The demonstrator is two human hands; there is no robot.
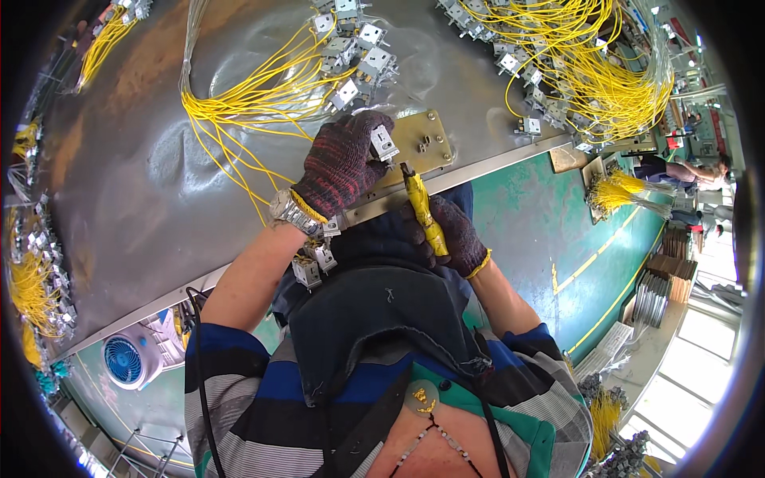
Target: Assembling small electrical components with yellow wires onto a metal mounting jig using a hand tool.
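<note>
My left hand (pixel 343 163), in a dark red-flecked knit glove, pinches a small silvery metal box part (pixel 384 143) between thumb and fingers. It is held over the left end of a brass-coloured plate (pixel 426 142) with pegs, at the table's edge. My right hand (pixel 453 231), gloved too, grips a hand tool (pixel 426 215) with a yellow-wrapped handle. The tool's dark tip points up, just right of the metal part and apart from it. Whether its jaws are open I cannot tell. More metal parts (pixel 309 267) hang below my left wrist, near my lap.
The metal table (pixel 263 171) holds a bundle of yellow wires (pixel 239 99) leading to metal parts (pixel 362 60). A larger wired heap (pixel 590 68) lies at the far right. A blue-and-white fan (pixel 127 358) stands lower left. Another person (pixel 689 171) is at far right.
</note>
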